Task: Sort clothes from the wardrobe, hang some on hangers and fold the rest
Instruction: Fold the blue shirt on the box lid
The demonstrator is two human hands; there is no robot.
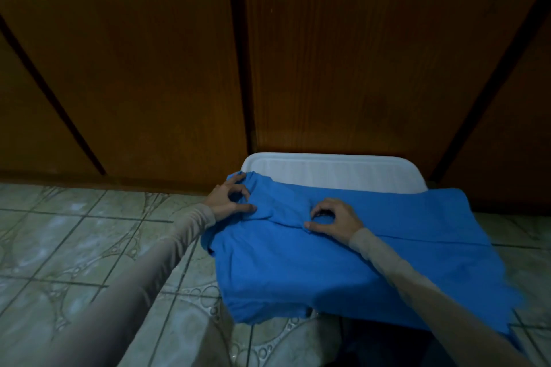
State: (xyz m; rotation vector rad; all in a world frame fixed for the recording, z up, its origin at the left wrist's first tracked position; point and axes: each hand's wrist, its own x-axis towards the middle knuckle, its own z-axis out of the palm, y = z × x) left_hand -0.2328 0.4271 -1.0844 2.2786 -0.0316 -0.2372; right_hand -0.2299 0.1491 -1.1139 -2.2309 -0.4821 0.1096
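A bright blue shirt [343,265] lies spread over a white plastic chair seat [334,171], its edges hanging off the front and right. My left hand [228,199] pinches a sleeve fold at the shirt's far left corner. Near the middle of the shirt, my right hand [332,219] pinches the edge of the same folded-over flap, with thumb and fingers curled on the cloth. Both arms wear pale long sleeves.
Closed brown wooden wardrobe doors [328,53] stand right behind the chair. Patterned green-grey floor tiles [74,247] stretch to the left and show again at the far right.
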